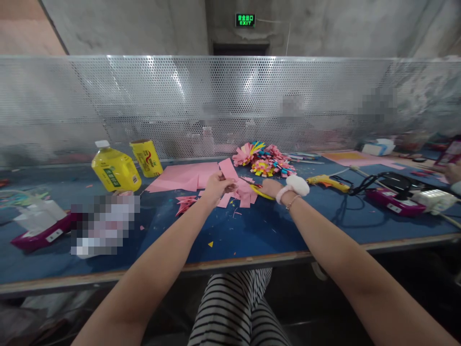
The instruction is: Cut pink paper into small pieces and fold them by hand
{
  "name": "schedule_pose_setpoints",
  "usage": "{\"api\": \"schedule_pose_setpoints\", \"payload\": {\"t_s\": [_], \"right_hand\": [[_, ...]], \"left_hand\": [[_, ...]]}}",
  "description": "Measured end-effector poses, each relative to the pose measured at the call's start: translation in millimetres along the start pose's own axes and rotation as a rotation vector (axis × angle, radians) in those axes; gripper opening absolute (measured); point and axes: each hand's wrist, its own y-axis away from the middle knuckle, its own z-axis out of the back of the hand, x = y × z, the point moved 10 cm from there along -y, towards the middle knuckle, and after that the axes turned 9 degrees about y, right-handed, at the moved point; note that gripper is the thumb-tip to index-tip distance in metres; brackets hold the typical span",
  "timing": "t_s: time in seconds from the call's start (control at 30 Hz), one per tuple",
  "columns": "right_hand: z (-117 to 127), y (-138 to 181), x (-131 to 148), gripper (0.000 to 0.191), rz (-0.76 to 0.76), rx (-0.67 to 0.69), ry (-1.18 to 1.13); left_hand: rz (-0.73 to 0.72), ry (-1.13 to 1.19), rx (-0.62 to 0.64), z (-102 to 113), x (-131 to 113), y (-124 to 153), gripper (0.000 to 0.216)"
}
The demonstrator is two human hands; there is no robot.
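My left hand (217,185) is closed on a strip of pink paper (229,170) that stands up from its fingers above the blue table (237,235). My right hand (268,187) is closed round yellow-handled scissors (258,191), whose blades point at the strip. Cut pink pieces (242,196) lie under both hands. A white fluffy band (298,184) sits on my right wrist.
Pink sheets (183,179) lie behind my left hand and folded paper flowers (266,161) at the back. A yellow bottle (114,170) and yellow can (147,157) stand left. A glue gun (327,181), cables and magenta boxes (394,202) lie right. A perforated metal screen (230,105) closes the back.
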Motion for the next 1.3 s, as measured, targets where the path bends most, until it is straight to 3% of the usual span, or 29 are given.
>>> {"api": "schedule_pose_setpoints", "payload": {"t_s": [0.1, 0.23, 0.37, 0.57, 0.8, 1.3], "right_hand": [[8, 5, 16, 0.042, 0.09, -0.04, -0.301], [3, 22, 55, 0.037, 0.251, 0.116, -0.945], [3, 37, 82, 0.03, 0.352, 0.256, -1.172], [11, 44, 86, 0.037, 0.413, 0.255, -1.278], [12, 48, 93, 0.047, 0.51, 0.275, -1.238], [11, 55, 95, 0.049, 0.407, 0.295, -1.195]], "left_hand": [[-0.025, -0.026, -0.057, 6, -5, -1, 0.019], [-0.101, 0.003, -0.108, 13, -15, 0, 0.019], [-0.145, 0.046, -0.111, 14, -19, 0, 0.018], [-0.207, -0.014, -0.132, 13, -29, 4, 0.014], [-0.224, -0.072, -0.139, 8, -34, 8, 0.008], [-0.393, -0.152, -0.164, 11, -51, 19, 0.033]]}}
